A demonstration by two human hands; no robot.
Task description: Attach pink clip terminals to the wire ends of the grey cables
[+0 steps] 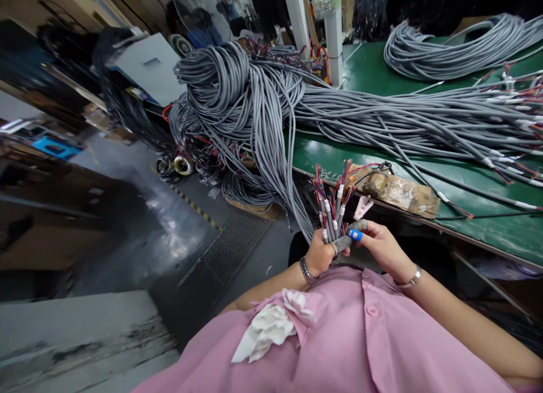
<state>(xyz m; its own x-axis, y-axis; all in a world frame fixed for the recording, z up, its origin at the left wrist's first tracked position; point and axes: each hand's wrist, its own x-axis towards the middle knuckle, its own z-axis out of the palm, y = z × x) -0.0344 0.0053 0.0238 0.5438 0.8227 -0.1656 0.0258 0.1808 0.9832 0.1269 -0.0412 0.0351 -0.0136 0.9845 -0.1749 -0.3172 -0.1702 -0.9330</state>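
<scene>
A bunch of grey cable ends stands upright in my left hand, whose fingers are wrapped round it. White bands circle the cables below their fanned-out, multicoloured wires. My right hand meets the bunch at its right side, thumb and forefinger pinched together close to some short reddish wires. Whatever is between those fingertips is too small to make out. Blue covers the right thumb tip, and grey coverings sit on a finger of each hand. Just above the right hand, a pale pink clip sticks out by the bench edge.
On the green bench lies a long spread of grey cables. A worn, tape-covered block sits at its front edge. A cable coil lies behind. Piled cables hang over the left end towards the floor.
</scene>
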